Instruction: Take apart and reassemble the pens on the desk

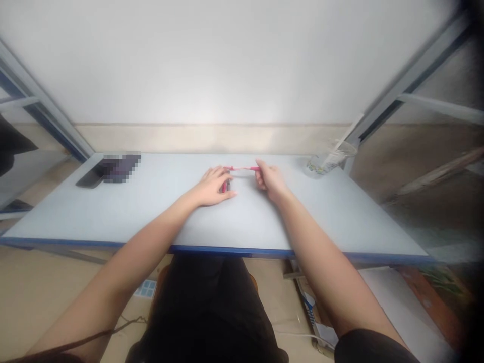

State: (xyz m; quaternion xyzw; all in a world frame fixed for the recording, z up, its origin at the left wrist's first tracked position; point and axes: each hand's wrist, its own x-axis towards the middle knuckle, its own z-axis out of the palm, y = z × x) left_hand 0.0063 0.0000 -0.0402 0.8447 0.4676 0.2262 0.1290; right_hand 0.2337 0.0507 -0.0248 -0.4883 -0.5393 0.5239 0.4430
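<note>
My right hand (267,177) is closed, its thumb and fingers pinching the pink end of a slim stick-like thing (254,169). A thin, paler stretch runs left from it to another short pink piece (229,168) by the fingertips of my left hand (215,185). Whether these parts are joined is too blurred to tell. My left hand rests on the table, thumb and fingers curved around a small red and dark object (224,187). The palm and fingers hide most of that object, so its kind cannot be made out.
The pale table (242,222) has a blue front edge and stands against a white wall. A clear plastic cup (321,166) with a white stick in it is at the back right. A dark phone (91,176) lies back left, beside a pixelated dark thing (123,167). Metal posts flank both sides.
</note>
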